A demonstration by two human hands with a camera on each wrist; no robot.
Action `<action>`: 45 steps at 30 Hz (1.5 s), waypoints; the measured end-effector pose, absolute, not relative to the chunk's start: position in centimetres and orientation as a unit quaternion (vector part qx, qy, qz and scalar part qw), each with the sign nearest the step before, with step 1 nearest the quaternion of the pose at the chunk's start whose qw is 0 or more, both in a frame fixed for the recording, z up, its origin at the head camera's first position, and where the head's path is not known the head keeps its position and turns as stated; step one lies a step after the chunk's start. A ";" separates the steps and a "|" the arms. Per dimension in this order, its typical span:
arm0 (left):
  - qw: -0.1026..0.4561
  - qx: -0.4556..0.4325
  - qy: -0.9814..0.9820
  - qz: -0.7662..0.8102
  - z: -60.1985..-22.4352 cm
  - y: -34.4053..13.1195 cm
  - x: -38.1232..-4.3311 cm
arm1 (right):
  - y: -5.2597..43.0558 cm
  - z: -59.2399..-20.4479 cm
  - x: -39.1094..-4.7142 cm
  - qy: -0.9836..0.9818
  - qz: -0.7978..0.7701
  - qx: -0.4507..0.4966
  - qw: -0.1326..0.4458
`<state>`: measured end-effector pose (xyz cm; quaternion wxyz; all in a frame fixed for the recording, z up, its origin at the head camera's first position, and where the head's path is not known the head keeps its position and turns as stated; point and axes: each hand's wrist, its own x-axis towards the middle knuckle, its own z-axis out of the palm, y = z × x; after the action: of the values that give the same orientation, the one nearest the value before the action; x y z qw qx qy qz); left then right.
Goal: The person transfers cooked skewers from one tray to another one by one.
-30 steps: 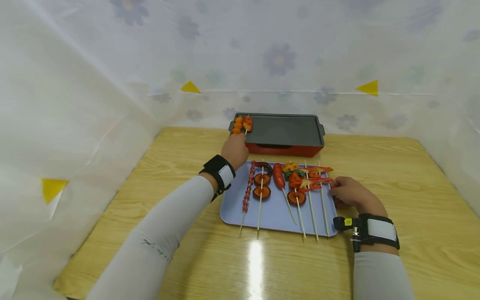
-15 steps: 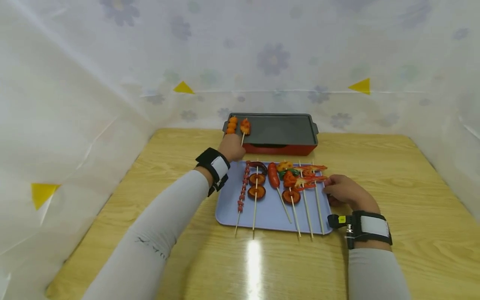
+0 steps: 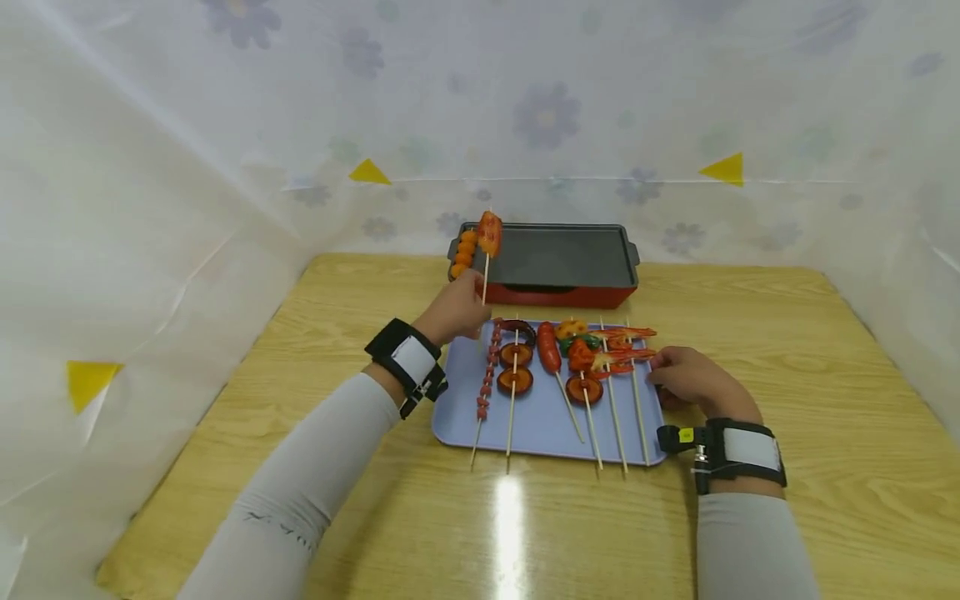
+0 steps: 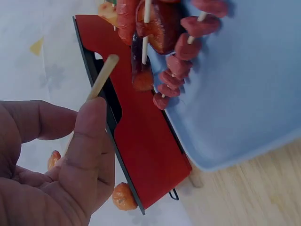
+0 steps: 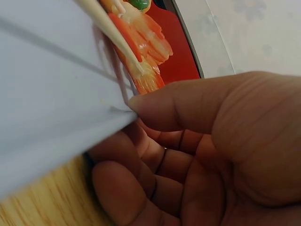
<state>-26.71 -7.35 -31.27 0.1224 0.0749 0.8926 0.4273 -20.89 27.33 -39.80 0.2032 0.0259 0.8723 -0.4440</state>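
My left hand [image 3: 457, 308] pinches the wooden stick of a skewer with a browned, orange-red meat piece [image 3: 490, 235], held over the left end of the grill pan. In the left wrist view, the stick's bare end [image 4: 101, 80] pokes out past the thumb and index finger. Orange balls on another skewer [image 3: 464, 252] lie on the dark pan [image 3: 562, 254] at its left side. My right hand [image 3: 693, 379] grips the right edge of the pale blue tray [image 3: 453, 425]; in the right wrist view, the thumb lies over the rim [image 5: 84, 136] and the fingers curl below.
On the tray lie a sausage skewer [image 3: 549, 346], a skewer of small red meat pieces [image 3: 487, 379], a round-slice skewer [image 3: 515, 382] and several more with red shrimp-like pieces [image 3: 618, 357]. The grill's red base [image 3: 585, 297] stands just behind the tray.
The meat skewer has shifted right from beside the orange balls and then risen off the pan, as my left hand drew back. My right hand keeps its grip on the tray.
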 end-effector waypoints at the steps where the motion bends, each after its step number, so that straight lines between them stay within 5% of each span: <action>1: 0.121 0.082 0.894 0.423 -31.3 -7.5 -26.5 | 27.4 -39.8 -20.9 0.874 -0.442 0.026 0.202; 22: 0.168 0.118 0.923 0.324 -35.7 -12.0 -16.7 | 28.0 -39.5 -20.8 0.871 -0.445 0.031 0.207; 45: 0.162 0.117 0.935 0.293 -37.1 -10.5 -16.7 | 27.7 -40.0 -21.0 0.861 -0.459 0.037 0.214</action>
<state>-16.69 -10.47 -37.14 0.1619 0.1175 0.9349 0.2933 -21.00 27.65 -40.04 0.2136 0.0368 0.8614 -0.4593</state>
